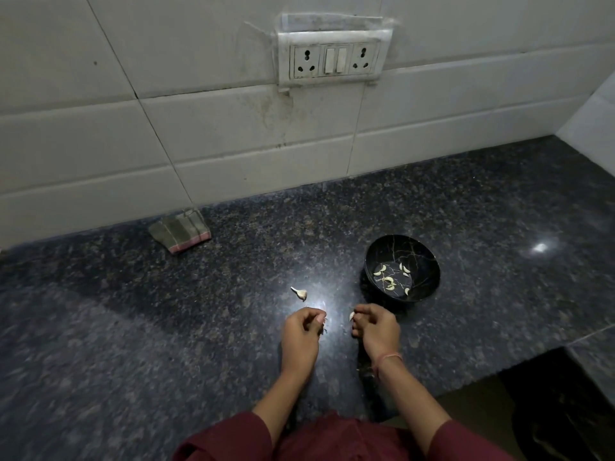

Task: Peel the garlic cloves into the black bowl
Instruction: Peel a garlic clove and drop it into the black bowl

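Note:
The black bowl (421,261) with gold veins stands on the dark granite counter (166,311), right of centre, with several peeled garlic cloves (389,282) in it. My right hand (377,329) pinches a pale garlic clove (351,316) at its fingertips, just below and left of the bowl. A little to the left, my left hand (301,336) has curled fingers that pinch bits of garlic skin (323,322). An unpeeled garlic clove (300,293) with a papery tail lies on the counter just above my left hand.
A folded striped cloth (179,231) lies at the back left against the white tiled wall. A socket and switch panel (334,59) sits on the wall above. The counter's front edge steps in at the lower right, over a dark gap (549,410).

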